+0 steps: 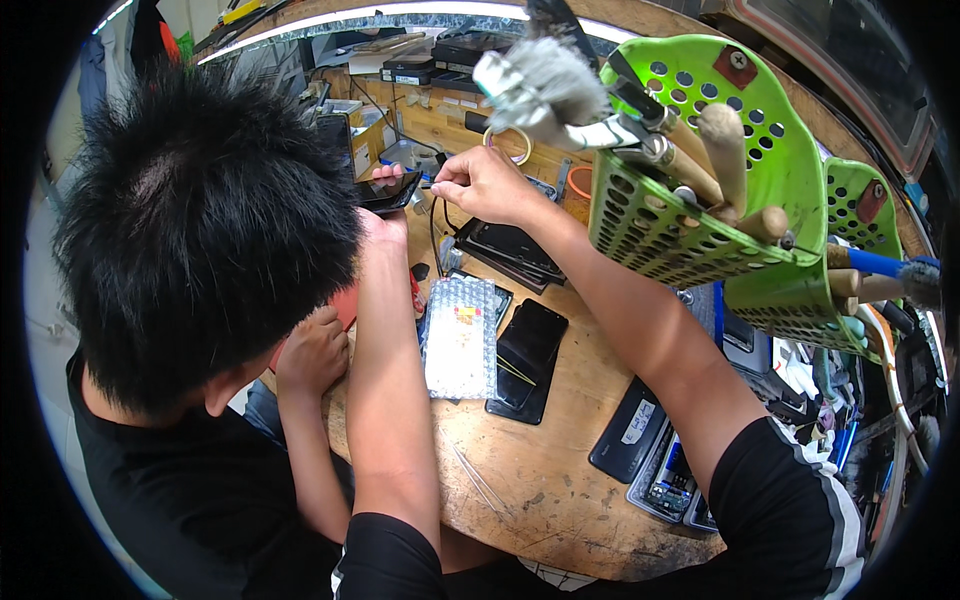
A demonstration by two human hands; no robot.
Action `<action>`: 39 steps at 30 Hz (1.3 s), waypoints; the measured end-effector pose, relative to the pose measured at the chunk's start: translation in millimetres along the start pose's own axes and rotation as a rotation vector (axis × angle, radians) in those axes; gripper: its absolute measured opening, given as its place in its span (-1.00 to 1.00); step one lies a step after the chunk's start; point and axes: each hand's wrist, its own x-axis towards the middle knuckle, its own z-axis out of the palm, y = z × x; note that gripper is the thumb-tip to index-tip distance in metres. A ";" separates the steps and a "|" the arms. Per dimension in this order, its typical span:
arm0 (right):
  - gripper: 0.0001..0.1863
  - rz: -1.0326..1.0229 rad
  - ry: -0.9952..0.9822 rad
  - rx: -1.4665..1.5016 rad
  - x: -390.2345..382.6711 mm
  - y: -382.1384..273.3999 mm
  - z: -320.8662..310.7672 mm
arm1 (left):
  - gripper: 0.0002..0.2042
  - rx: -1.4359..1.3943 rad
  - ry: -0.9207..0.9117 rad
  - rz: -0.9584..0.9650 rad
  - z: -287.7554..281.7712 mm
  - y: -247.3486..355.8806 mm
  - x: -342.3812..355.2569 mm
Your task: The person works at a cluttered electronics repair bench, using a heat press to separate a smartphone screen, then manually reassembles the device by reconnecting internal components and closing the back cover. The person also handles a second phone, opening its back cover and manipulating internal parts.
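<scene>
My left hand (385, 226) reaches toward the back of the bench and holds a black smartphone (390, 194) from below, its fingertips showing past the far edge. Just right of the phone, my right hand (488, 186) has thumb and forefinger pinched on the end of a thin black cable (434, 228), close to the phone's end. Whether the plug sits in the phone I cannot tell. Nearer to me lie a bubble-wrap packet (461, 345) and a dark phone (530, 345) with thin yellow tweezers (516, 370) across it.
A co-worker's head (205, 220) fills the left; their closed hand (315, 350) rests by my left forearm. Green perforated baskets (690, 235) with brushes and handled tools hang above my right arm. Black phone frames (505, 250), another dark phone (628, 430) and a parts tray (665, 490) lie on the wooden bench (560, 500).
</scene>
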 end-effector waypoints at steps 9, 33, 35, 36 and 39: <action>-0.75 -0.005 0.032 0.041 -1.9 -2.2 -2.2 | -0.61 -0.069 -0.100 -0.021 -5.8 -0.8 -2.2; -0.77 0.008 0.019 -0.051 -2.9 -4.3 -5.3 | -0.55 -0.034 -0.016 0.017 8.9 -4.4 -13.0; -0.77 0.001 0.014 -0.069 -2.9 -2.9 -5.1 | -0.51 0.018 -0.029 0.035 10.4 -6.0 -16.5; -0.77 0.001 0.015 -0.071 -2.9 -2.0 -4.1 | -0.49 0.006 -0.041 0.040 11.5 -6.8 -18.0; -0.77 0.008 0.010 -0.056 -3.5 1.3 -2.2 | -0.40 0.009 -0.001 0.060 15.9 -10.5 -21.1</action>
